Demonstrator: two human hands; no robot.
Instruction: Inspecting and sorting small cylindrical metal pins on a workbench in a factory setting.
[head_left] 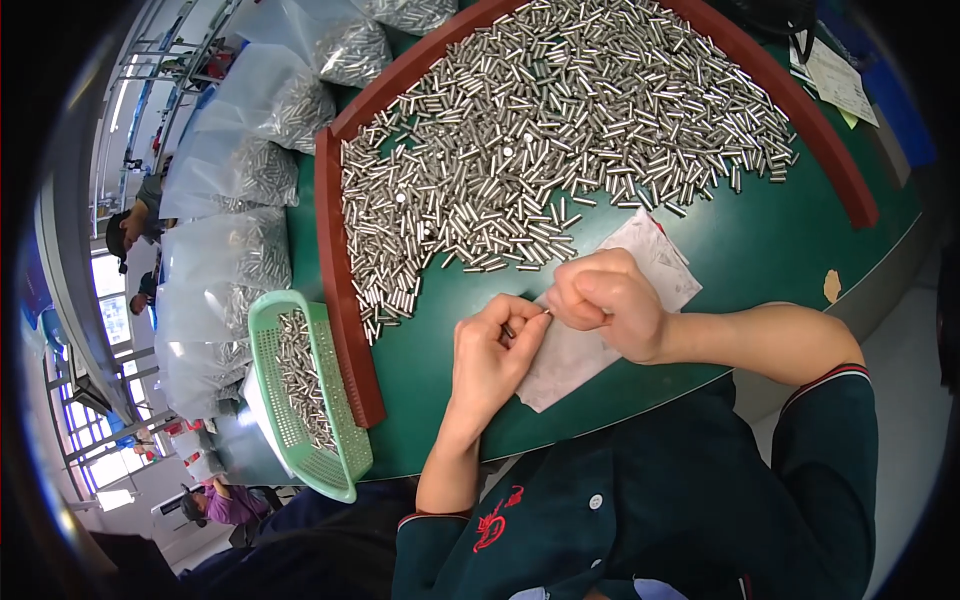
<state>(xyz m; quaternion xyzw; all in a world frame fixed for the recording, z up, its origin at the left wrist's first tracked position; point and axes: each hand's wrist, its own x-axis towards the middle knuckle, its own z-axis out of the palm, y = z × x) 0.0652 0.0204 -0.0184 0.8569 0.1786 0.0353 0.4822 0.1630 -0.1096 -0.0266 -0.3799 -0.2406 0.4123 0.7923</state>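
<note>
Over a sheet of pale, smudged paper (560, 375), my two hands meet close together. My left hand (490, 352) is pinched shut, and a tiny bit of shiny metal shows at its fingertips, apparently the end of a small metal pin. Closed like a fist, my right hand (612, 305) is right beside that tip; what its fingers hold, if anything, is hidden. Just beyond the hands spreads a large heap of short silvery metal pins (600, 110), lying loose on the green tabletop (425, 385).
A red-brown raised border (345, 280) encloses the heap at left, back and right. Left of it stands a green perforated basket (354, 455) partly filled with pins. Clear plastic bags (262, 250) of pins line the far left. Papers (835, 78) lie back right. Other people are at far left.
</note>
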